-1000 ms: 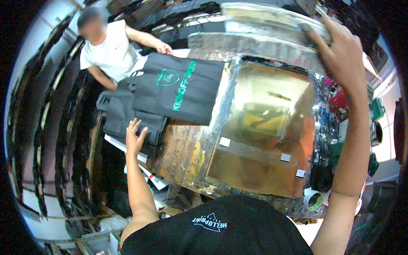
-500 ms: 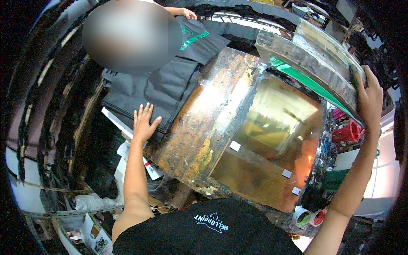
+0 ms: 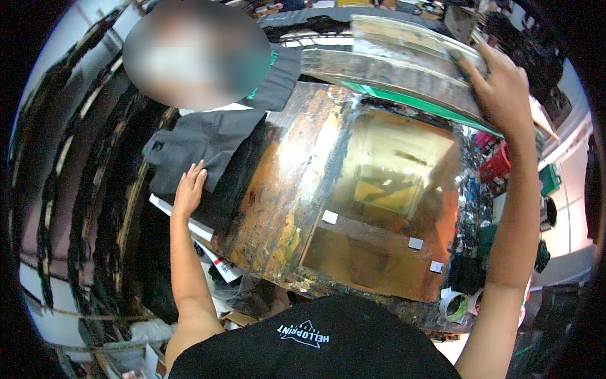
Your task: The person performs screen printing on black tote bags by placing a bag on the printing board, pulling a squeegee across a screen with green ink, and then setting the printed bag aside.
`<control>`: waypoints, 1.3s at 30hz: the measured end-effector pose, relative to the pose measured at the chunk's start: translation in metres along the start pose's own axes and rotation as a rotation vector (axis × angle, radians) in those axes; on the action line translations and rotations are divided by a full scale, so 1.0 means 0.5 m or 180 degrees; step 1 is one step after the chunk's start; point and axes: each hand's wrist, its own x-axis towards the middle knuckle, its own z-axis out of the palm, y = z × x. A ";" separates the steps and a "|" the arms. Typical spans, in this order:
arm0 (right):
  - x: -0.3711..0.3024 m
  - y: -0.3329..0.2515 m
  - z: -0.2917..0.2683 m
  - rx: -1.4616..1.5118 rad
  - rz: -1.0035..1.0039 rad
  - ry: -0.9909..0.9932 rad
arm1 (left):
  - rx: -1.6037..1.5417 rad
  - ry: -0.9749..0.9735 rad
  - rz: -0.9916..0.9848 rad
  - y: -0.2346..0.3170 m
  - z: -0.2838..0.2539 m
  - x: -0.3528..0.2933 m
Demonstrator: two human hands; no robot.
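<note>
My right hand (image 3: 502, 88) grips the right end of a screen-printing frame (image 3: 398, 68), which is tilted up at the far side with green along its lower edge. My left hand (image 3: 187, 189) has its fingers gathered at the near edge of a dark grey cloth piece (image 3: 196, 142). That cloth lies rumpled over a darker stack, partly lifted. Between my hands is a glossy brown printing board (image 3: 372, 243) with small white tabs stuck on it. Behind the cloth, another dark cloth piece (image 3: 284, 72) with green print is raised next to a person.
The person (image 3: 199, 57) stands at the far left. Black slatted racks (image 3: 95, 158) fill the left side. Tape rolls (image 3: 454, 307) sit at the board's near right corner. A red container (image 3: 495, 163) stands to the right, below the frame.
My view has shifted. The printed cloth at the back has moved left with the person. The top grey cloth is now rumpled and lifted, and my left hand's spread fingers have drawn together on its edge.
</note>
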 end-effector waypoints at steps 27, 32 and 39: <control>0.039 -0.055 -0.104 0.0581 0.0566 -0.1454 | 0.0073 -0.1313 0.2986 0.793 0.578 -0.164; 0.013 -0.047 -0.118 0.0968 0.0342 -0.1187 | -0.0062 -0.1285 0.2908 0.825 0.584 -0.233; 0.006 -0.086 -0.127 0.0702 0.0581 -0.0777 | -0.0524 -0.1154 0.2782 0.820 0.567 -0.270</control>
